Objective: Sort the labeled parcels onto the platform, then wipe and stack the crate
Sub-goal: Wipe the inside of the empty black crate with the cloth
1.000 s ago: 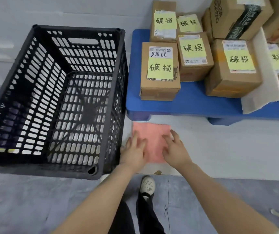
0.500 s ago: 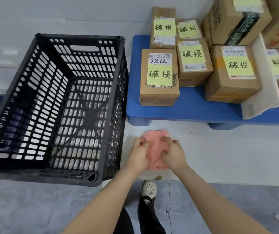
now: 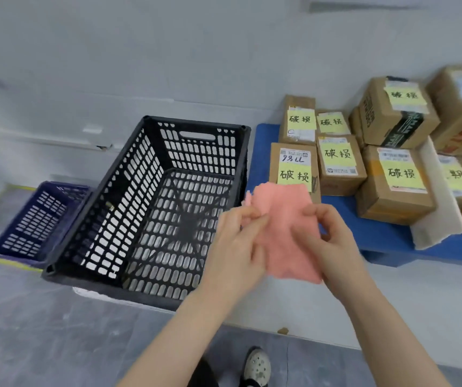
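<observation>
Pink cloth (image 3: 283, 227), lifted off the white surface (image 3: 420, 297), is pinched by left hand (image 3: 235, 247) and right hand (image 3: 336, 241); wiping of black crate (image 3: 146, 208), left, probably follows.

cloth (image 3: 285, 227) pink | crate (image 3: 151, 208) black lattice | platform (image 3: 386, 236) blue | parcels (image 3: 392, 185) brown, yellow labels

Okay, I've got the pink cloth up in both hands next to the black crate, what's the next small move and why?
Probably bring the pink cloth left and down onto the black crate rim to start wiping. The left hand and right hand pinch it in the air, the crate looks empty, and the labeled parcels already sit on the blue platform.
</observation>
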Demonstrator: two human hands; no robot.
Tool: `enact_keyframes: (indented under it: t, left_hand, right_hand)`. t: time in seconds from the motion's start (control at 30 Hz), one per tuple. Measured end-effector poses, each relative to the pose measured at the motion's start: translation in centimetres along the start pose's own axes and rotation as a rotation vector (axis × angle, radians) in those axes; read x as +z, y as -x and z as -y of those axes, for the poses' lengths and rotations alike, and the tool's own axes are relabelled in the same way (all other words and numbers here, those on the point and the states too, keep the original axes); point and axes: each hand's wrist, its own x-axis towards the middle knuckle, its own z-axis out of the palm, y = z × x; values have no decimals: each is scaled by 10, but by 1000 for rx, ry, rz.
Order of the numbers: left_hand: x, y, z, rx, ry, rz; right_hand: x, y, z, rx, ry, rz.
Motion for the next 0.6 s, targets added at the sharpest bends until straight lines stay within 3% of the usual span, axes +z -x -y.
enact_keyframes:
  t: [0.13, 0.23, 0.33, 0.47, 0.6]
  left_hand:
    - [-52, -8, 37, -204, 172, -102]
    - [-83, -13, 63, -230, 257, -166]
    - [-109, -22, 84, -258, 349, -201]
    - [-139, -36, 118, -276, 411, -190]
    - [-156, -60, 166, -454, 449, -85]
  right_hand:
    - [53, -15, 18, 60, -163, 78]
    - [94, -26, 20, 235, -480, 145]
    - [139, -35, 26, 392, -611, 268]
    - [187, -45, 41, 591, -693, 168]
    - [219, -64, 46, 640, -740, 124]
